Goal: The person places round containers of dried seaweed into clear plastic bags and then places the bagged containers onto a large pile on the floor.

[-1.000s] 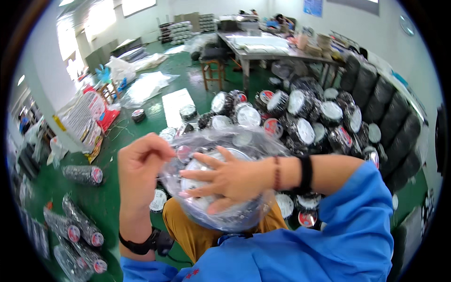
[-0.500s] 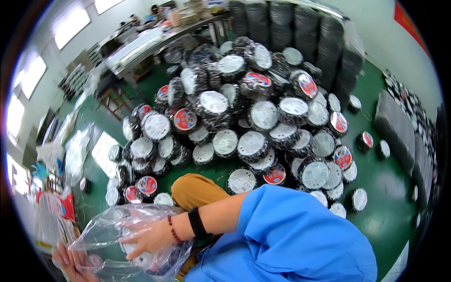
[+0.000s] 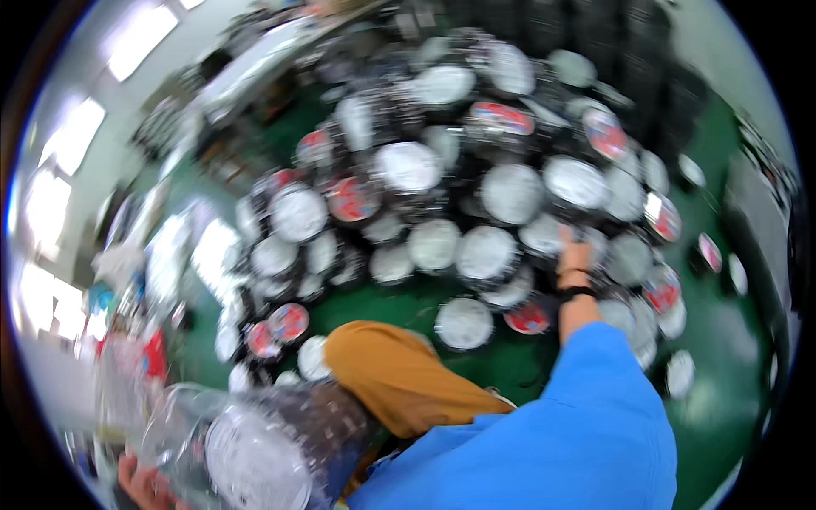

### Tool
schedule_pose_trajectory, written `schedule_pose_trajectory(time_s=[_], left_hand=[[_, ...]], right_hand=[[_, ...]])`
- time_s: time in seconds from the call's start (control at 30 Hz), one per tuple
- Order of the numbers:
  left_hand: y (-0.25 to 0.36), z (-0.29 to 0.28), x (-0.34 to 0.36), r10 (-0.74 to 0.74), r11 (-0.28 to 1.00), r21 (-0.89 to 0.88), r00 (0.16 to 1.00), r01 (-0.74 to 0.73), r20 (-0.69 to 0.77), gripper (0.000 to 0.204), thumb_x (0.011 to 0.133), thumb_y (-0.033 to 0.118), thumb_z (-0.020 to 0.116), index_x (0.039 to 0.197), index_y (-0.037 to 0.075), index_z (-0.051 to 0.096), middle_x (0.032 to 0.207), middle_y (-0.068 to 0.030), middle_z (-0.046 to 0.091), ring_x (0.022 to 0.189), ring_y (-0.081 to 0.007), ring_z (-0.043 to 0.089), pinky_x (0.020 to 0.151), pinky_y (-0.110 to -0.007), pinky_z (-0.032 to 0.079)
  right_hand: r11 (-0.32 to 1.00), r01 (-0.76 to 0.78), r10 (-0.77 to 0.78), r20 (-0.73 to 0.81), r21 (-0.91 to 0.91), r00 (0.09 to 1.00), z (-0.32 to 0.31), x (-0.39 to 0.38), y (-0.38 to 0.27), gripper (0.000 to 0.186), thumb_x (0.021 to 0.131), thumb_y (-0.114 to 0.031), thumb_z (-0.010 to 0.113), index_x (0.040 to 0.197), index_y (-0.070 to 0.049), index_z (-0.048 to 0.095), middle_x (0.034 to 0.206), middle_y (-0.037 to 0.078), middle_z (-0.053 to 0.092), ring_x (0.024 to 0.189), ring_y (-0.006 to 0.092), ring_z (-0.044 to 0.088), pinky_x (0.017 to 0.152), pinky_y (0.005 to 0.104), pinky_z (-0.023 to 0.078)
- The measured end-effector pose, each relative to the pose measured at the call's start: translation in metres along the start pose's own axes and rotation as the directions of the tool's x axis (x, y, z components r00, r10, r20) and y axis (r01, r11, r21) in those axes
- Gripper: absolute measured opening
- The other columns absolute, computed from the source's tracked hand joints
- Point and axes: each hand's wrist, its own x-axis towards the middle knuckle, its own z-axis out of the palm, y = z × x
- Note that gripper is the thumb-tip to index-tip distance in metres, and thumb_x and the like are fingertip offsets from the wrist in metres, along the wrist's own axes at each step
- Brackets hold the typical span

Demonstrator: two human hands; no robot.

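From where I stand, the right hand (image 3: 575, 257) is stretched out to the pile, its fingers up against one of the black-wrapped rounds (image 3: 486, 253); it's too blurred to tell whether they grip it or only touch. The left hand (image 3: 146, 483) is low at the other side, fingers somewhat bent by the clear plastic bag (image 3: 174, 418); I can't tell if they pinch the film. The bag lies by the person's mustard trouser leg (image 3: 387, 365), and inside it sits a dark-wrapped load with a white round end (image 3: 255, 459); how many pieces make it up, I can't say. I'd judge the work partway: the bag has something in it and looks unsealed, while dozens of rounds lie loose outside, heaped on the green floor (image 3: 416, 314), mostly white-faced, some red. Beyond the heap are a long bench (image 3: 276, 55) and tall dark bundles (image 3: 595, 34), contents hidden.
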Motion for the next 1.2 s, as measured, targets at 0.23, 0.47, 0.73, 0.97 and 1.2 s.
schedule_pose_trajectory(time_s=[0.23, 0.47, 0.73, 0.97, 1.2], left_hand=[[0.054, 0.006, 0.023, -0.680, 0.733, -0.120, 0.716, 0.670, -0.156, 0.041, 0.063, 0.018, 0.077, 0.100, 0.007, 0.062, 0.111, -0.0076, 0.051, 0.077, -0.0188, 0.054, 0.067, -0.031, 0.044], [0.032, 0.004, -0.016, -0.563, 0.815, 0.067, 0.814, 0.576, -0.142, 0.051, 0.067, 0.015, 0.073, 0.116, 0.006, 0.059, 0.105, -0.0054, 0.058, 0.073, -0.0265, 0.059, 0.065, -0.033, 0.048], [-0.016, -0.003, -0.018, -0.415, 0.749, -0.557, 0.910, 0.358, 0.027, 0.061, 0.076, -0.003, 0.050, 0.136, 0.008, 0.044, 0.116, -0.0099, 0.058, 0.065, -0.0120, 0.054, 0.060, -0.024, 0.044], [-0.029, 0.006, -0.076, -0.638, 0.175, -0.934, 0.758, 0.312, 0.133, 0.059, 0.079, -0.006, 0.047, 0.136, 0.009, 0.047, 0.085, -0.0006, 0.060, 0.060, -0.0012, 0.044, 0.055, -0.020, 0.040], [-0.022, 0.034, -0.071, -0.630, 0.568, -0.803, 0.723, 0.181, -0.283, 0.019, 0.076, -0.010, 0.046, 0.082, 0.001, 0.061, 0.074, -0.0010, 0.058, 0.059, -0.0085, 0.046, 0.053, -0.024, 0.037]], right_hand=[[0.776, -0.291, -0.025, 0.487, 0.560, 0.873, 0.013, 0.086, 0.057, 0.086, 0.062, -0.053, 0.078, 0.117, 0.010, 0.056, 0.111, 0.016, 0.062, 0.092, 0.0262, 0.060, 0.081, 0.0411, 0.048], [0.732, -0.432, -0.069, 0.689, 0.526, 0.722, -0.081, -0.048, 0.018, 0.058, 0.075, -0.029, 0.075, 0.125, -0.008, 0.055, 0.118, 0.009, 0.061, 0.100, 0.0278, 0.060, 0.076, 0.0457, 0.049], [-0.193, -0.361, -0.888, -0.007, 0.912, 0.459, -0.249, -0.323, -0.220, 0.056, 0.087, -0.020, 0.063, 0.132, 0.002, 0.038, 0.133, 0.017, 0.043, 0.117, 0.0265, 0.047, 0.101, 0.0392, 0.037], [-0.695, 0.446, -0.702, -0.398, 0.564, -0.591, -0.333, -0.457, -0.289, 0.073, 0.060, -0.001, 0.075, 0.127, 0.000, 0.044, 0.117, 0.018, 0.054, 0.113, 0.0350, 0.053, 0.095, 0.0395, 0.044], [-0.943, 0.332, -0.314, -0.292, -0.012, -0.903, -0.355, -0.532, -0.303, 0.040, 0.078, -0.014, 0.055, 0.118, -0.008, 0.051, 0.108, 0.008, 0.053, 0.099, 0.0252, 0.053, 0.082, 0.0367, 0.045]])
